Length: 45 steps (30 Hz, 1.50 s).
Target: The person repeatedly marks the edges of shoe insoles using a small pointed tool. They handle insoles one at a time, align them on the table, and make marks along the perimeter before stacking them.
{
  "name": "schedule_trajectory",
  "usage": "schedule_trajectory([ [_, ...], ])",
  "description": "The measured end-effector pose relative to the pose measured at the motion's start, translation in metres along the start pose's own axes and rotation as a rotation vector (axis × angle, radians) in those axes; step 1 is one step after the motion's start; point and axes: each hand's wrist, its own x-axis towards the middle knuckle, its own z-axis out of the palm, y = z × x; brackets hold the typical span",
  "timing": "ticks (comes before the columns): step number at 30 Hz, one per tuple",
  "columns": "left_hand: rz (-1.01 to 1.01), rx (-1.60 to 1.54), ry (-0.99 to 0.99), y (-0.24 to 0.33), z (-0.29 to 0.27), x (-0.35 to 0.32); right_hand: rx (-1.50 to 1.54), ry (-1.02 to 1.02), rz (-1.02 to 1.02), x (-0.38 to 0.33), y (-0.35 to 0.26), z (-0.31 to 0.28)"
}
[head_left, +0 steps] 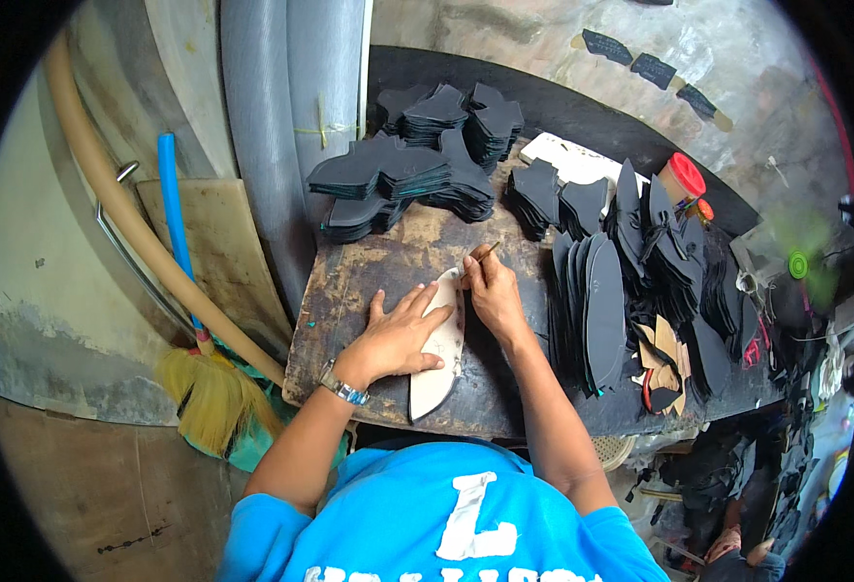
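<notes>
Pale template (438,373) half under left hand (398,335), dark sheet beneath indistinct

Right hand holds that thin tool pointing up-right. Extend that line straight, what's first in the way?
Probably the stack of black cut pieces just beyond the tool held in the right hand; only bare worktable lies between, though depth is unclear.

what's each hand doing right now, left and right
Left hand: open, fingers spread, pressing flat on the pale curved template.
Right hand: closed around a thin pen-like tool, its tip at the template's upper end.
</notes>
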Motion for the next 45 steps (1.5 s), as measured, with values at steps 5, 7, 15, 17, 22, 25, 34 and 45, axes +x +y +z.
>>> schedule_trajectory([
  [5, -0.003, -0.01, -0.012, -0.001, 0.001, -0.001, -0.074, -0.006, -0.148, 0.007, 0.009, 0.008],
  [7, -0.002, -0.014, -0.019, -0.001, 0.001, -0.001, -0.059, -0.028, -0.147, 0.007, 0.012, 0.007],
  [15, -0.021, -0.026, -0.074, -0.006, 0.001, 0.003, -0.087, 0.08, -0.206, -0.003, 0.014, 0.02],
  [17, 0.001, -0.039, -0.033, -0.009, 0.005, 0.002, 0.474, 0.191, 0.067, -0.002, 0.018, 0.017],
  [22, 0.014, 0.039, 0.218, -0.005, 0.031, -0.005, -0.174, 0.382, -0.092, -0.006, 0.028, -0.001],
  [25, -0.019, 0.077, 0.416, 0.001, 0.043, -0.003, -0.584, 0.172, 0.001, -0.013, 0.029, -0.004],
  [34, -0.028, -0.078, 0.5, -0.008, 0.047, 0.0, -0.559, 0.356, -0.184, -0.011, 0.05, -0.008],
  [45, -0.006, -0.207, 0.67, -0.009, 0.044, 0.003, -0.317, 0.329, -0.182, -0.006, 0.043, -0.019],
])
